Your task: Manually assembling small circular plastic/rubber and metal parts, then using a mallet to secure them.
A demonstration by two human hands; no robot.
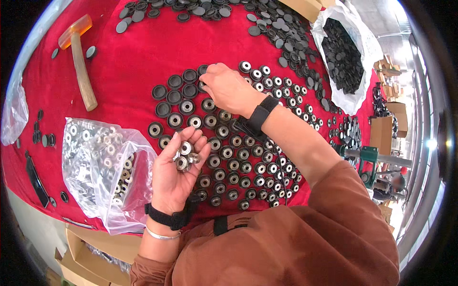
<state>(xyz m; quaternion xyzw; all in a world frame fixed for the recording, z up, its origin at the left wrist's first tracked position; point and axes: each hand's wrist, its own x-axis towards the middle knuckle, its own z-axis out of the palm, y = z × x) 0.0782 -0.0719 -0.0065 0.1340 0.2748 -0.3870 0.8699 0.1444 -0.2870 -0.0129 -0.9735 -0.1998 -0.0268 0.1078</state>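
Observation:
My left hand (174,174) is turned palm up, its fingers curled around several small shiny metal bearings (185,148). Over the far edge of a cluster of round black cups, my right hand (229,88) points downward with its fingers drawn together. Its fingertips are at one of the cups, and what they pinch is mostly hidden. Many cups around and below my hands have a metal bearing (194,121) seated in them. To the left of my right hand, several black cups (175,81) hold no bearing.
A clear plastic bag (102,167) of bearings lies left of my left hand. Beyond it rests a mallet (81,62) with an orange head. Loose black discs (281,35) spread along the red cloth's far side, near a white sack (341,57) of black parts. Cardboard boxes (95,252) stand below the near edge.

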